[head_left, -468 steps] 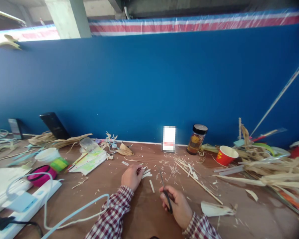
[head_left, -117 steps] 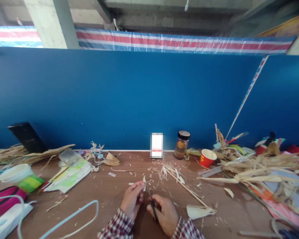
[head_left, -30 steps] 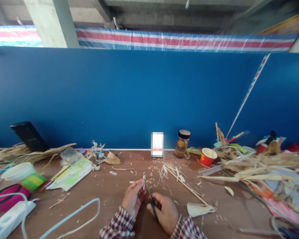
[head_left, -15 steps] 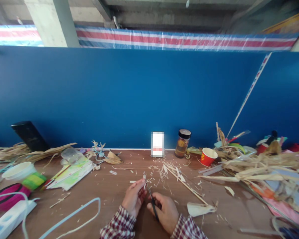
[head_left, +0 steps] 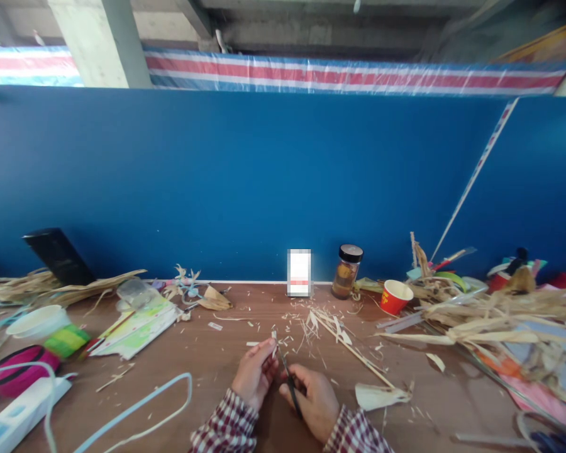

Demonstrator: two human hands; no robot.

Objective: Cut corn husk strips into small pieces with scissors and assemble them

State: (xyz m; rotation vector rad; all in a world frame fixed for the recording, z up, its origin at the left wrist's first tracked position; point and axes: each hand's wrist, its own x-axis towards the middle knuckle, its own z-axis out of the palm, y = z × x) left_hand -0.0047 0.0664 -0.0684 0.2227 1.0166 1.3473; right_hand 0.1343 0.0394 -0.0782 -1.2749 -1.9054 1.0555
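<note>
My left hand pinches a small pale piece of husk between thumb and fingertips, its end sticking up above them. Close on its right, my right hand is closed round a pair of dark scissors. The scissor blades point up and left toward the pale piece; whether they touch it is too small to tell. Pale clippings lie scattered on the brown table just beyond both hands. A thin straw-coloured stalk and a wide piece of husk lie to the right.
A lidded jar and a red paper cup stand at the back. Dried husks pile up at the right. On the left are a painted sheet, a pink pouch, a power strip and a looped cable.
Hands, scissors and the pale piece hold almost the same pose. The whole view has shifted very slightly.
</note>
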